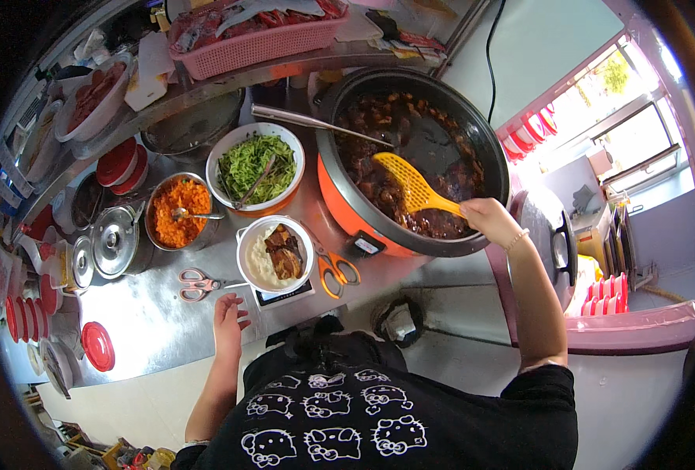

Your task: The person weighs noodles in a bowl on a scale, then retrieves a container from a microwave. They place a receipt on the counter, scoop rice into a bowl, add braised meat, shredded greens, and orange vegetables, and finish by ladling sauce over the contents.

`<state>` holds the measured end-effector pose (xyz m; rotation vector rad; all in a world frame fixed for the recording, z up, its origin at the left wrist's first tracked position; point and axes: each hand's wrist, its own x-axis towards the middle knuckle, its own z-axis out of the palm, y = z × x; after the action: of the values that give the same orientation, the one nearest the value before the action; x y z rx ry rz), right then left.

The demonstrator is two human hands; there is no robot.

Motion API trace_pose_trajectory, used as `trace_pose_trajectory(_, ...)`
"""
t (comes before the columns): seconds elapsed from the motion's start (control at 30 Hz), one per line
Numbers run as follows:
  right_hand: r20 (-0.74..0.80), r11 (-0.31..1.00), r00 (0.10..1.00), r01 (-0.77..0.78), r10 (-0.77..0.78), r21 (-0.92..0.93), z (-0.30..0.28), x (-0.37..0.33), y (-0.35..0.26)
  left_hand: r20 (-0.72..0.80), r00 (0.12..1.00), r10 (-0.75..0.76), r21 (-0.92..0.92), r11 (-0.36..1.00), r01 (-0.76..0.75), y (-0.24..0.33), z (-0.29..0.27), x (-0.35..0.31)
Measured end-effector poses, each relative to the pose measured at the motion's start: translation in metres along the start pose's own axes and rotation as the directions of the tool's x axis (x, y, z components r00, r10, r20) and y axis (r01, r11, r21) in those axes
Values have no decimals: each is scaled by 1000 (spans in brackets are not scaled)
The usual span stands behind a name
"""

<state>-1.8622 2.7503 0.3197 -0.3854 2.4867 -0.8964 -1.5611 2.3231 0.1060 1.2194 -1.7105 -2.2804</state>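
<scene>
1. Stainless counter [152, 321] of a food stall, crowded with dishes; the left hand [228, 315] rests flat on it, fingers spread, holding nothing, just beside the white bowl of rice and braised meat [275, 254] on its small scale [283, 294].
2. Right hand [486, 217] grips a yellow slotted spatula [412, 184], whose blade lies in the dark stew of the orange electric pot [398, 160].
3. Sauce may drip between pot and bowl as a lifted piece crosses.
4. Orange-handled scissors [336, 269] between the hands could be knocked.
5. Pot rim near the right wrist looks hot; touching it risks a burn.
</scene>
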Motion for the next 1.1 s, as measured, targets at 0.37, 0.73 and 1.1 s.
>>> trace_pose_trajectory(0.37, -54, 952, 983, -153, 173, 266, 0, -35, 20, 19, 1000, -15, -7, 1000, 15, 2, 3, 7)
trace_pose_trajectory(0.73, -38, 791, 961, -202, 274, 577, 15, -75, 37, 35, 999, -31, 18, 999, 31, 4, 2, 17)
trace_pose_trajectory(1.1, -153, 726, 928, -155, 339, 670, 59, -84, 31, 64, 996, -57, 9, 998, 56, 8, -1, 14)
